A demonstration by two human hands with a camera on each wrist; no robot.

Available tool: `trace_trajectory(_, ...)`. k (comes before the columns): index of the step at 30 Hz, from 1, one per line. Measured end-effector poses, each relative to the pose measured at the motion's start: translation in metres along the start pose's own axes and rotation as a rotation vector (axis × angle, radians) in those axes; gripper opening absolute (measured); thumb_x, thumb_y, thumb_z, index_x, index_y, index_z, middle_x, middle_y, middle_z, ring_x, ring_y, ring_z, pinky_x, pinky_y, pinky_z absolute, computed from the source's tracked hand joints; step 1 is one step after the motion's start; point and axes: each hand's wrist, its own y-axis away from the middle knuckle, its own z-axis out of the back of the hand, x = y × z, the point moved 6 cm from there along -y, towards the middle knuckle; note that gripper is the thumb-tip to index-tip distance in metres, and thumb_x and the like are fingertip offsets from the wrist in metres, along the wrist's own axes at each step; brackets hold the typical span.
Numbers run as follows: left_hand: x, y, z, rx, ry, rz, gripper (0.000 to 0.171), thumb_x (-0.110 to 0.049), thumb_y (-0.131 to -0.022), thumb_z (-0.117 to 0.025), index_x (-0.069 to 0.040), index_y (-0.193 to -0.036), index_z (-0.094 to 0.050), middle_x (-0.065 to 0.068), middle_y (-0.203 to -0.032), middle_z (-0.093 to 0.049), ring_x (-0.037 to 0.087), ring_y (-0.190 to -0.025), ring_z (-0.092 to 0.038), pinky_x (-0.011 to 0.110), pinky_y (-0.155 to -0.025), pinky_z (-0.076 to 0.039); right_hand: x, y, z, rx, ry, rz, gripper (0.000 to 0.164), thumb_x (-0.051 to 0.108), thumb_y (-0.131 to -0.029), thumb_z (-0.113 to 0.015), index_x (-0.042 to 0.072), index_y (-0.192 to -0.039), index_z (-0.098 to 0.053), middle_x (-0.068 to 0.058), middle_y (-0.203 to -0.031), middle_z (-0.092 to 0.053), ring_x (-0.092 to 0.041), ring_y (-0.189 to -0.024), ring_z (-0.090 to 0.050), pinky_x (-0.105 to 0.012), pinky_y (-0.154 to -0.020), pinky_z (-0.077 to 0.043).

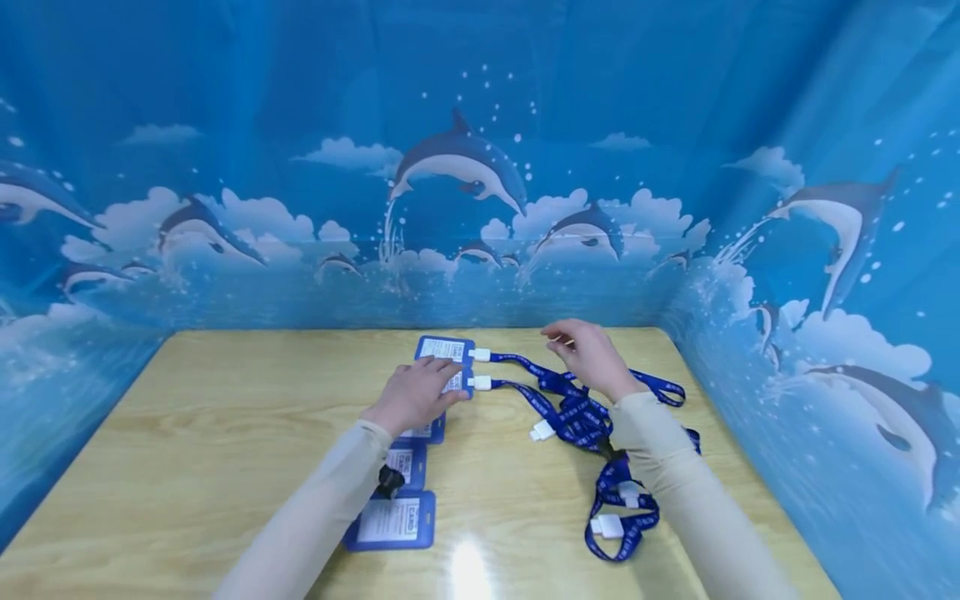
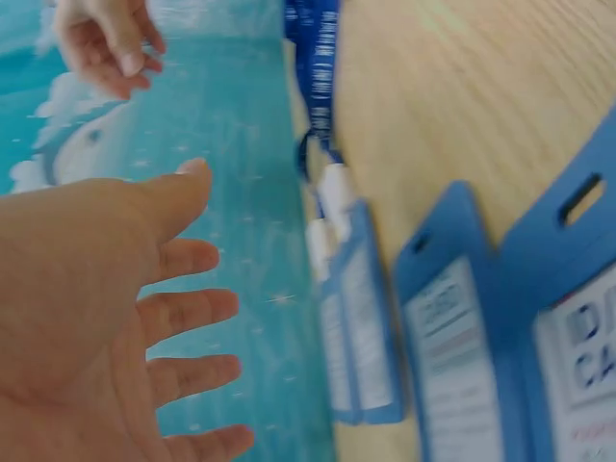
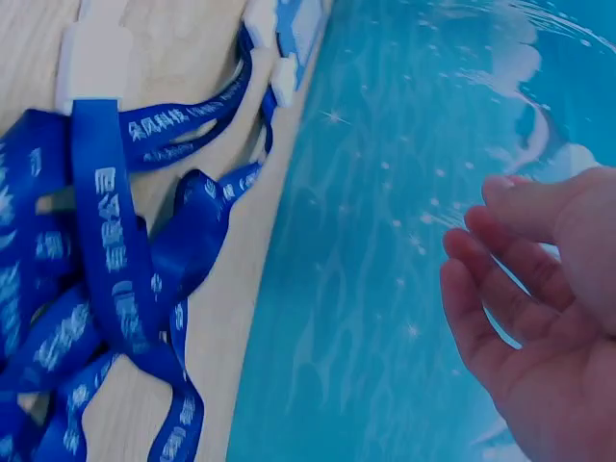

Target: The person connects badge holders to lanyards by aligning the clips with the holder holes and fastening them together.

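My left hand (image 1: 416,396) hovers over the column of blue card holders, palm down, its fingers spread and nothing held. In the left wrist view, air shows between this hand and the holders (image 2: 366,327). The two farthest card holders (image 1: 467,346) are joined by white clips (image 1: 482,382) to blue lanyards. Nearer me lie several more, the closest card holder (image 1: 397,521) with its printed card face up. Above the far part of the tangled blue lanyards (image 1: 577,417) is my right hand (image 1: 588,354), fingers loosely curled around nothing.
The lanyards lie in a heap on the right of the wooden table (image 1: 225,433), with loose white clips (image 1: 607,526) among them. A blue dolphin-print curtain (image 1: 337,275) encloses the table's back and sides. A black wrist mount (image 1: 390,481) sits under my left wrist.
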Motion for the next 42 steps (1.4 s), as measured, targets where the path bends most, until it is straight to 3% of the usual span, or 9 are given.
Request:
trace_trajectory(5, -0.003, 0.016, 0.023, -0.060, -0.009, 0.021, 0.060, -0.051, -0.104, -0.048, -0.019, -0.154, -0.043, 0.009, -0.156, -0.047, 0.034, -0.145, -0.041, 0.060, -0.113, -0.040, -0.002, 0.019, 0.004, 0.059, -0.010, 0.046, 0.024, 0.010, -0.100, -0.063, 0.008, -0.123, -0.070, -0.011, -0.117, -0.072, -0.023, -0.099, -0.069, -0.040, -0.085, -0.061)
trace_trajectory(12, -0.015, 0.045, 0.036, -0.089, -0.008, -0.005, 0.058, -0.049, -0.104, -0.050, -0.015, -0.151, -0.048, 0.011, -0.152, -0.052, 0.034, -0.140, -0.047, 0.060, -0.110, -0.043, -0.010, 0.047, -0.036, 0.253, 0.035, 0.080, 0.026, 0.009, -0.094, -0.072, 0.006, -0.119, -0.073, -0.009, -0.114, -0.072, -0.020, -0.097, -0.069, -0.036, -0.081, -0.060)
trace_trajectory(17, -0.013, 0.057, 0.035, -0.068, -0.019, 0.011, 0.060, -0.049, -0.104, -0.050, -0.010, -0.150, -0.049, 0.013, -0.153, -0.050, 0.036, -0.140, -0.047, 0.060, -0.111, -0.042, -0.020, 0.058, -0.064, 0.342, 0.093, 0.088, 0.031, 0.010, -0.089, -0.077, 0.009, -0.121, -0.073, -0.010, -0.121, -0.070, -0.029, -0.115, -0.065, -0.045, -0.097, -0.056)
trace_trajectory(21, -0.008, 0.063, 0.029, -0.042, 0.011, 0.044, 0.063, -0.050, -0.104, -0.049, -0.009, -0.152, -0.044, 0.015, -0.155, -0.047, 0.037, -0.141, -0.045, 0.060, -0.113, -0.041, -0.025, 0.063, -0.077, 0.335, 0.123, 0.089, 0.030, 0.010, -0.091, -0.075, 0.011, -0.121, -0.073, -0.009, -0.126, -0.069, -0.030, -0.123, -0.062, -0.048, -0.106, -0.051)
trace_trajectory(27, 0.001, 0.068, 0.019, -0.019, 0.085, 0.054, 0.067, -0.049, -0.104, -0.050, -0.008, -0.155, -0.038, 0.018, -0.156, -0.045, 0.039, -0.141, -0.046, 0.060, -0.113, -0.041, -0.020, 0.065, -0.081, 0.287, 0.146, 0.104, 0.029, 0.012, -0.093, -0.074, 0.009, -0.122, -0.072, -0.008, -0.119, -0.068, -0.026, -0.114, -0.063, -0.045, -0.099, -0.055)
trace_trajectory(35, 0.018, 0.070, -0.002, 0.023, 0.163, 0.091, 0.066, -0.045, -0.103, -0.054, -0.006, -0.155, -0.039, 0.021, -0.155, -0.044, 0.041, -0.142, -0.044, 0.058, -0.117, -0.037, -0.002, 0.052, -0.076, 0.221, 0.114, 0.108, 0.036, 0.016, -0.095, -0.072, 0.008, -0.130, -0.068, -0.008, -0.126, -0.070, -0.026, -0.120, -0.064, -0.044, -0.102, -0.055)
trace_trajectory(42, 0.026, 0.076, -0.019, 0.029, 0.153, 0.035, 0.050, -0.040, -0.103, -0.057, -0.008, -0.140, -0.059, 0.018, -0.154, -0.047, 0.042, -0.143, -0.041, 0.060, -0.118, -0.033, 0.016, 0.044, -0.078, 0.205, 0.106, 0.143, 0.035, 0.017, -0.094, -0.073, 0.007, -0.128, -0.069, -0.009, -0.124, -0.069, -0.025, -0.114, -0.066, -0.043, -0.099, -0.056)
